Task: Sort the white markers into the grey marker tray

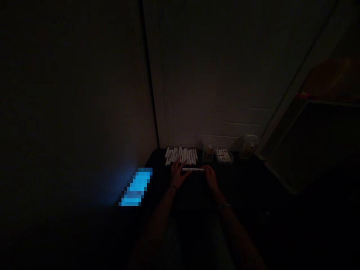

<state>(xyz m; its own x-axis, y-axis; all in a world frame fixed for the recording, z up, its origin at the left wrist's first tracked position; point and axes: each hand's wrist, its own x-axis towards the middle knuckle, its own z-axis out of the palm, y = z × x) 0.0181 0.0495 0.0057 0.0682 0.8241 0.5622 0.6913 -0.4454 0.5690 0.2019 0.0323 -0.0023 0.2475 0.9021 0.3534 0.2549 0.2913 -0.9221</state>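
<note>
The room is very dark. Both hands hold one white marker-like stick [193, 170] level between them, over a dark surface [242, 180]. My left hand [177, 174] grips its left end with the fingers curled. At the other end, my right hand [210, 177] is closed on the stick. Just beyond the hands lies a row of several similar white sticks [181, 155], side by side near the wall.
A glowing blue screen [136, 186], blurred out, lies at the left of the dark surface. Small clear boxes with coloured contents [224, 155] and a clear tub [248, 146] stand along the wall [213, 75] at the back right. A dark frame [317, 142] leans at the right.
</note>
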